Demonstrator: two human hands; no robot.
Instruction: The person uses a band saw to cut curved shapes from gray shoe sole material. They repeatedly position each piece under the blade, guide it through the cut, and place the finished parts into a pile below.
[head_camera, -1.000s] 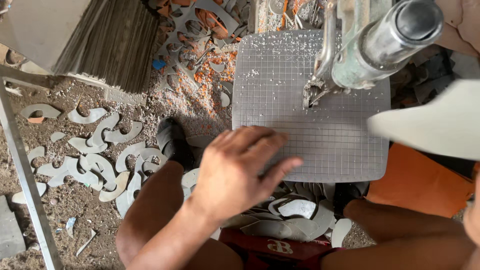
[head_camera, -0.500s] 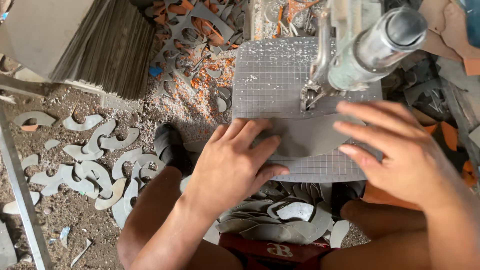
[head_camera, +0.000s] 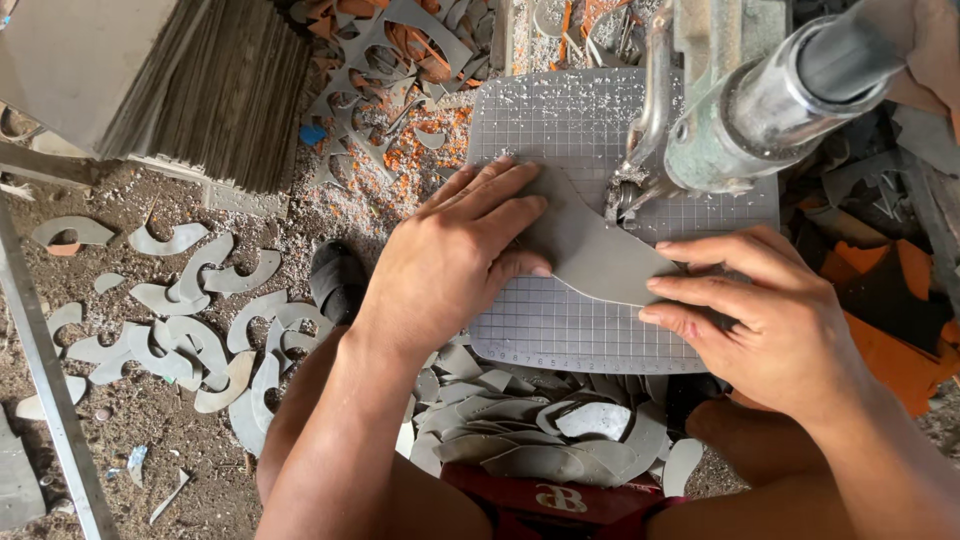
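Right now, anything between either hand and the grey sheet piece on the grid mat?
Nothing visible. The left hand lies flat on the grey sheet piece, and the right hand presses its right edge with the fingertips. The piece rests on the grid cutting mat, its upper edge at the machine's cutting head.

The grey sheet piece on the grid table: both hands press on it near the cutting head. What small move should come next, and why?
Probably feed the grey sheet piece slowly toward the cutting head, steering along its curve. The left hand lies flat on its left part and the right hand presses its right end, so it is steadied on the grid table. Fingertips look close to the cutter, so keep them back.
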